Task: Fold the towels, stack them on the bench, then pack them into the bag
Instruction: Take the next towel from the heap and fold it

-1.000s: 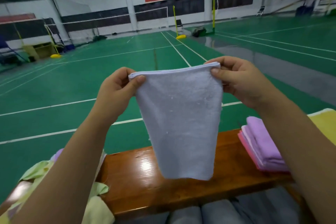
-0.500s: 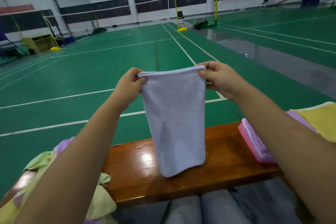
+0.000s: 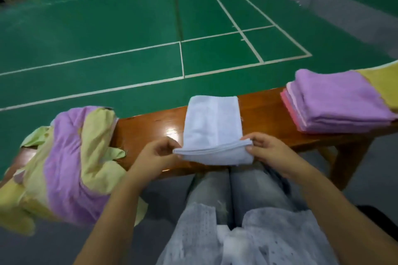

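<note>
Yellow towel [image 3: 385,84] cut off at right edge.

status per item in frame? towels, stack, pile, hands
white towel: partly folded, lying across bench
left hand: pinches towel's near left corner
right hand: pinches near right corner
folded stack: neat, purple on top
unfolded pile: crumpled, purple and yellow

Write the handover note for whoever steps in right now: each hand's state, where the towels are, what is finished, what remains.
Left hand pinches the near left corner of the white towel; right hand pinches its near right corner. The towel lies part-folded across the wooden bench, near edge doubled.
Done: a folded stack, purple on top, sits at the bench's right end.
Left: finish this fold, add it to the stack, fold the unfolded pile of purple and yellow-green towels at the left end, then pack. No bag is in view.
</note>
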Motion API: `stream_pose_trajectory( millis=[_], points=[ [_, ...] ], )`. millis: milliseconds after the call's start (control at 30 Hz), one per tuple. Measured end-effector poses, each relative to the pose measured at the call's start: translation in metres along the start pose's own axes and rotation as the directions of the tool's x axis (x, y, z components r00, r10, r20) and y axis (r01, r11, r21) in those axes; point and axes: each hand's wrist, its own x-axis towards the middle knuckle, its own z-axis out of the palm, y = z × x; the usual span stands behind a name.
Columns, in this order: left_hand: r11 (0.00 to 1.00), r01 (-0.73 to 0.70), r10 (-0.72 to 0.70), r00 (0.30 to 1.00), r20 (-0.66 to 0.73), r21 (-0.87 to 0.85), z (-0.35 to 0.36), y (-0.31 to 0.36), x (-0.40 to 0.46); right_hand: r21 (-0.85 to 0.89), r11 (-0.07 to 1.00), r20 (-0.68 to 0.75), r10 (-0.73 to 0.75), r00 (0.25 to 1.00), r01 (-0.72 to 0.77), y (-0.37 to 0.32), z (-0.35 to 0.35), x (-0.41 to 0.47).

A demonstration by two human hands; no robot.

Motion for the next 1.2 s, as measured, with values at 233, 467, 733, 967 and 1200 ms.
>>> stream_pose_trajectory(
  millis=[233, 467, 733, 967, 1200],
  points=[
    [0.989, 0.129, -0.117, 0.982, 0.148, -0.073, 0.013, -0.025, -0.021, 0.042, 0.984, 0.102, 0.166, 0.981, -0.171, 0.023, -0.003, -0.021],
    [0.977, 0.107, -0.069, 0.977, 0.203, -0.186, 0.001, -0.011, -0.006, 0.048, 0.982, 0.160, 0.175, 0.971, -0.184, 0.006, -0.014, -0.015],
    [0.976, 0.072, -0.077, 0.997, -0.017, -0.203, 0.011, -0.003, 0.050, 0.067, 0.996, -0.039, 0.063, 0.997, -0.060, -0.011, -0.022, 0.037],
    [0.970, 0.166, -0.202, 0.957, -0.209, -0.179, 0.023, -0.023, 0.123, -0.175, 0.982, -0.158, 0.036, 0.987, -0.064, -0.008, -0.023, 0.115],
    [0.959, 0.281, -0.278, 0.905, -0.321, -0.037, 0.028, -0.051, 0.166, -0.539, 0.841, -0.144, -0.041, 0.989, -0.043, 0.000, -0.015, 0.158]
  ],
)
